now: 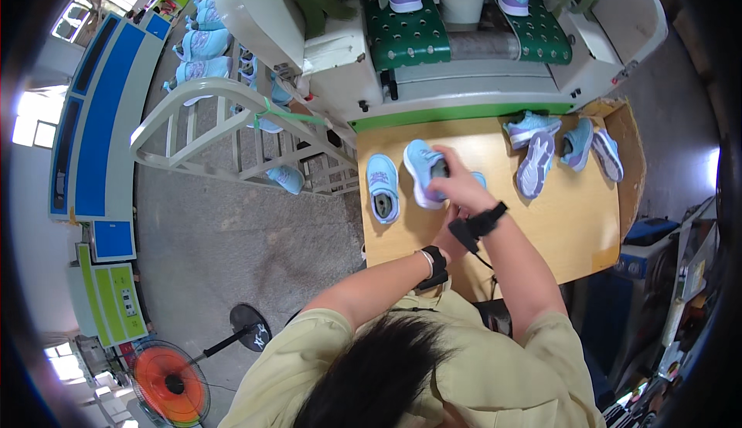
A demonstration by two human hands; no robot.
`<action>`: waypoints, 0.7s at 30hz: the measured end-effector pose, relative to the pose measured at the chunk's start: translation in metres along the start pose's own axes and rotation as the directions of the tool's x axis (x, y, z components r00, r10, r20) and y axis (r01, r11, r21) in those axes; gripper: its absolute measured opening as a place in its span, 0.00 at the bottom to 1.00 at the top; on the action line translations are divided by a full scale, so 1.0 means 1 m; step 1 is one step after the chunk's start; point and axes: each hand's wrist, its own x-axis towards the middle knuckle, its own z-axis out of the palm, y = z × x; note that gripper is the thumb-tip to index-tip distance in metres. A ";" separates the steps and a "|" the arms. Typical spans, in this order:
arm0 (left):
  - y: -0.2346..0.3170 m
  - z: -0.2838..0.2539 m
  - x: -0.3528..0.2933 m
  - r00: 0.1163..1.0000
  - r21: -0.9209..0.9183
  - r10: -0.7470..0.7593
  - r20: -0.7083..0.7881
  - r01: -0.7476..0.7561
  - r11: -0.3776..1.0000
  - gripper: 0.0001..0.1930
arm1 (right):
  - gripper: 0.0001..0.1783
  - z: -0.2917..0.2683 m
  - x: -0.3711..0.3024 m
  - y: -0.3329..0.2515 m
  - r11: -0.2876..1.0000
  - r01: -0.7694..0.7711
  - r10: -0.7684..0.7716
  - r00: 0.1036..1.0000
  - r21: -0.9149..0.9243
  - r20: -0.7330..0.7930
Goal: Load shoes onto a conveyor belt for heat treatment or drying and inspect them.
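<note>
On the wooden table, my right hand (pixel 462 187) is closed on a light-blue and lilac child's sneaker (pixel 421 164), its fingers at the shoe's opening. My left hand (pixel 450 231) is just below and partly behind the right one; its fingers are mostly hidden. A matching sneaker (pixel 382 188) stands upright to the left, apart from both hands. A bit of another light-blue shoe (pixel 480 178) peeks out right of my right hand. Dark bands with small devices are around both wrists.
Several similar sneakers (pixel 535 165) lie at the table's right, some sole up, beside a cardboard edge (pixel 630 161). Ahead, a machine with a green perforated belt (pixel 406 34) carries two shoes. A metal shoe rack (pixel 205 161) stands left; a floor fan (pixel 171 382) is lower left.
</note>
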 end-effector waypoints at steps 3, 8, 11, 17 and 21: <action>0.002 0.010 0.014 0.967 -0.139 -0.254 0.003 0.252 0.958 0.38 | 0.45 -0.044 -0.023 -0.053 0.939 0.319 -0.338 0.926 -0.133 -0.166; 0.057 -0.117 0.089 0.873 -0.788 -0.480 0.087 0.356 0.503 0.36 | 0.36 -0.115 -0.053 -0.137 0.745 0.569 -0.667 0.633 -0.348 -0.394; 0.059 -0.194 0.150 0.908 -0.510 -0.218 -0.356 0.007 0.860 0.36 | 0.35 -0.134 -0.050 -0.158 0.743 0.581 -0.650 0.510 -0.332 -0.562; -0.011 -0.250 0.283 0.815 -0.191 -0.222 -0.535 0.139 0.972 0.33 | 0.24 -0.186 0.054 -0.123 0.497 0.288 -0.868 0.190 -0.819 -0.460; -0.017 -0.251 0.294 0.798 -0.230 -0.267 -0.540 0.165 0.959 0.35 | 0.29 -0.200 0.058 -0.138 0.550 0.388 -0.834 0.292 -0.740 -0.467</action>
